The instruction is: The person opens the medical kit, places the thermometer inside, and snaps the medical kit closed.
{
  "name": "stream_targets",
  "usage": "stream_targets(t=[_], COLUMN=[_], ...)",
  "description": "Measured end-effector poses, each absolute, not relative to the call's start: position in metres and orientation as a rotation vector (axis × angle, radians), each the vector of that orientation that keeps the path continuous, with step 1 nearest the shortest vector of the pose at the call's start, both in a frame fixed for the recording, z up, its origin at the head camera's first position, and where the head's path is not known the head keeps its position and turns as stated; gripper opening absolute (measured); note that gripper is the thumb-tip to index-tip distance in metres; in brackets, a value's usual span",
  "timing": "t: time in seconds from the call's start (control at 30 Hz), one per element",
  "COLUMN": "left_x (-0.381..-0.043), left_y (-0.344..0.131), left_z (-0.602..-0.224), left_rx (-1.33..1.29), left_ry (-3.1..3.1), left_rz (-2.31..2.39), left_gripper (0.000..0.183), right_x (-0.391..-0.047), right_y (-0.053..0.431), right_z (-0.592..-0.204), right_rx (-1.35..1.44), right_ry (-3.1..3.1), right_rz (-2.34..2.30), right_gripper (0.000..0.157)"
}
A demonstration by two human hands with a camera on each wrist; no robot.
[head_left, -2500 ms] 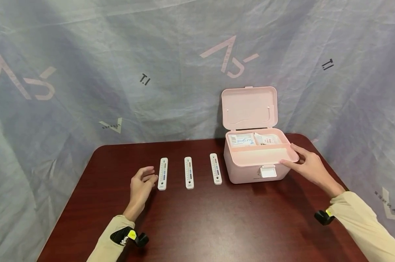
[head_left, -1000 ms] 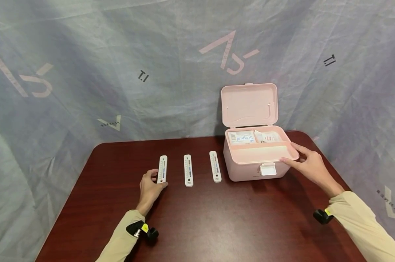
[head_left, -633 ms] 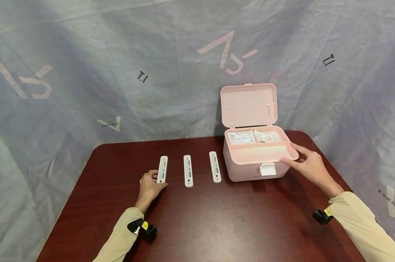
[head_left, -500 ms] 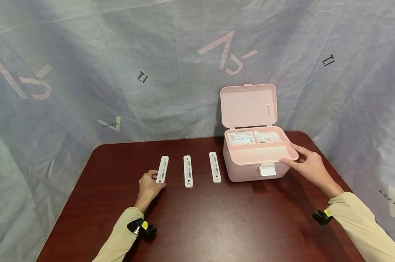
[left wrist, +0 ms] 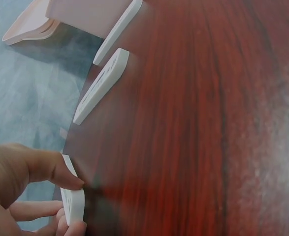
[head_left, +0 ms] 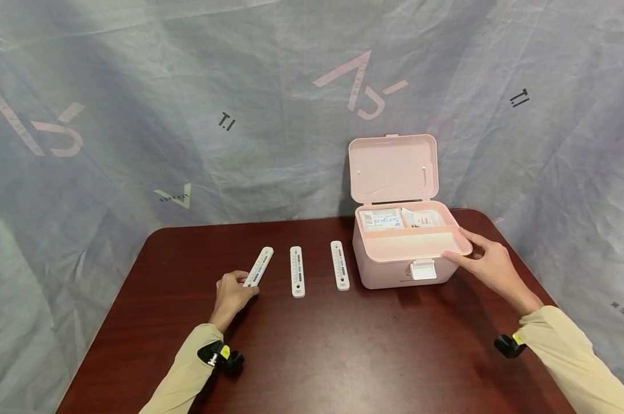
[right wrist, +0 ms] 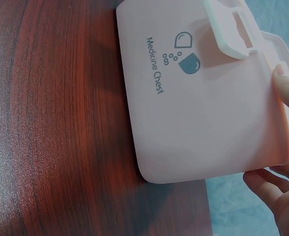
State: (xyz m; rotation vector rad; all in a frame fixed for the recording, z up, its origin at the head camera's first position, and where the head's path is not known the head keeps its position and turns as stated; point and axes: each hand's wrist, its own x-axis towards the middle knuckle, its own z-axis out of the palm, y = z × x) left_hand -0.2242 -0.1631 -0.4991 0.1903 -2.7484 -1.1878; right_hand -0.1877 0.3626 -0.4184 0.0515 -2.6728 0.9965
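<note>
My left hand (head_left: 232, 294) pinches the near end of a white thermometer (head_left: 260, 265), thumb on one long edge and fingers on the other. In the left wrist view that thermometer (left wrist: 74, 204) looks partly raised on edge; whether it touches the table I cannot tell. Two more thermometers lie flat to its right, one in the middle (head_left: 297, 271) and one beside the box (head_left: 340, 265). My right hand (head_left: 490, 265) grips the front right corner of a pink medicine chest (head_left: 389, 276), its thumb (right wrist: 288, 88) at the front rim and fingers along the side. The chest's lid (head_left: 393, 168) stands up.
In the chest's back compartments lie a packet marked Surgical (head_left: 381, 219) and another white packet (head_left: 422, 219). A white latch (head_left: 423, 270) hangs at the front. The dark red table (head_left: 332, 351) ends at a grey curtain (head_left: 270, 172) behind.
My left hand came right to the leftmost thermometer and took hold of its near end. The thermometer has since turned, its far end swinging right. My right hand stays on the chest.
</note>
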Motion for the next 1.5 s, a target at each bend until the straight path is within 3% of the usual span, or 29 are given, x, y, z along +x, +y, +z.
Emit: stream_targets(t=[1.5], left_x=[-0.227], left_y=[-0.144], left_z=[-0.455], left_rx=[-0.186], left_ry=[-2.723], left_rz=[-1.236], left_gripper=[0.046], right_x=[-0.192], right_y=[0.365], right_z=[-0.425], right_rx=[0.05], right_ry=[-2.627], right_rz=[1.038], right_gripper=[0.078])
